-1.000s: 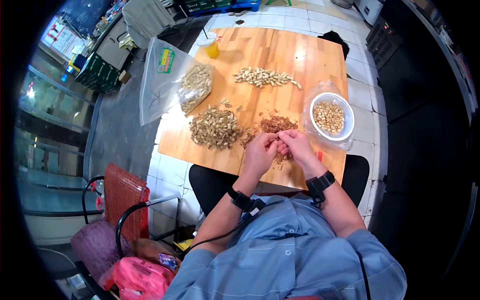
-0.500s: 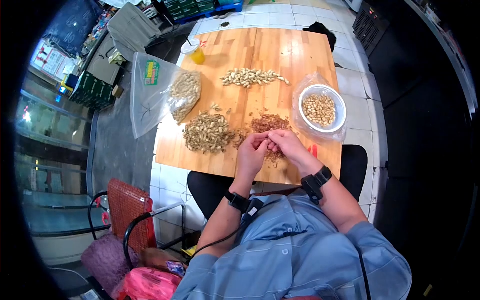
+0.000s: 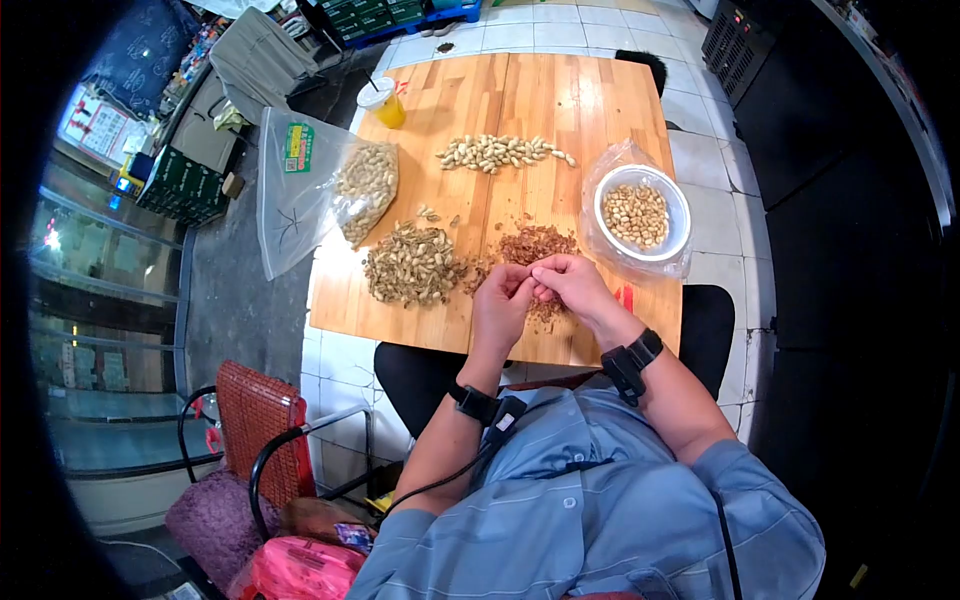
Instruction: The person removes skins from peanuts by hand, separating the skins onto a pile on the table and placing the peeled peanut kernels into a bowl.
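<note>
My left hand (image 3: 503, 305) and my right hand (image 3: 575, 287) meet fingertip to fingertip over a pile of reddish-brown peanut skins (image 3: 538, 243). Both are closed in a pinch. Whatever sits between the fingertips is tiny and mostly hidden, so I cannot make it out. Left of my left hand lies a heap of empty peanut shells (image 3: 411, 264). Beyond the hands, a loose row of unshelled peanuts (image 3: 497, 153) spreads across the table. To the right stands a white bowl (image 3: 601, 212) set in clear plastic, holding pale peanut kernels (image 3: 636, 215).
A clear zip bag (image 3: 291, 215) with unshelled peanuts (image 3: 367, 190) lies over the left edge of the wooden table (image 3: 560, 100). A lidded cup of yellow drink (image 3: 385, 104) with a straw stands at the far left corner. A red woven chair (image 3: 258, 430) is at lower left.
My fingers have shifted very slightly while staying pinched together. The whole view has moved a little; the piles, bag and bowl look the same.
</note>
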Demonstrator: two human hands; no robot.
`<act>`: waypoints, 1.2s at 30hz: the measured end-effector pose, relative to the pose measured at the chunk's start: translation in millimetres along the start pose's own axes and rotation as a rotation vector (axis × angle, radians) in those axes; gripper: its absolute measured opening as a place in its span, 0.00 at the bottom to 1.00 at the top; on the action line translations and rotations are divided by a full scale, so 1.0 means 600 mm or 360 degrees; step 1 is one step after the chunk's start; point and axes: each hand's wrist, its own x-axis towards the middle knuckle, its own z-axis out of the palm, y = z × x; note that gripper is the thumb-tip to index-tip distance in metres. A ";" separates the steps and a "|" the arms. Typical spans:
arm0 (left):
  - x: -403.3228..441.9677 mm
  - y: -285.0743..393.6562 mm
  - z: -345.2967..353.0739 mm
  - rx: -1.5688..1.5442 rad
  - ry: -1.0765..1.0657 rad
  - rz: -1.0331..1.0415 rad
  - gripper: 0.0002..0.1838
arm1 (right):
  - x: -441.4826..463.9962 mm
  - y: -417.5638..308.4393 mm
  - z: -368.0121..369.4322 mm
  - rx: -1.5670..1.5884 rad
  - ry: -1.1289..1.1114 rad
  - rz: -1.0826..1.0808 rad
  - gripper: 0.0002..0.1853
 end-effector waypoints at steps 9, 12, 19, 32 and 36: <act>-0.003 0.016 -0.004 0.0186 0.0038 -0.0042 0.06 | 0.002 0.000 0.000 -0.0028 0.0003 -0.0135 0.09; 0.000 0.005 -0.008 0.0195 0.0050 0.0030 0.07 | 0.003 -0.001 0.000 -0.0101 -0.0027 -0.0191 0.09; 0.000 0.020 -0.001 0.0204 0.0044 -0.0013 0.06 | 0.004 0.004 -0.007 -0.0099 -0.0064 -0.0203 0.07; 0.029 0.039 0.007 -0.0296 -0.0008 -0.0131 0.07 | 0.011 0.015 -0.024 0.0354 0.0092 -0.0023 0.14; 0.076 0.113 0.088 -0.0070 -0.0191 -0.0057 0.07 | 0.014 0.014 -0.043 0.0290 -0.0020 0.0034 0.13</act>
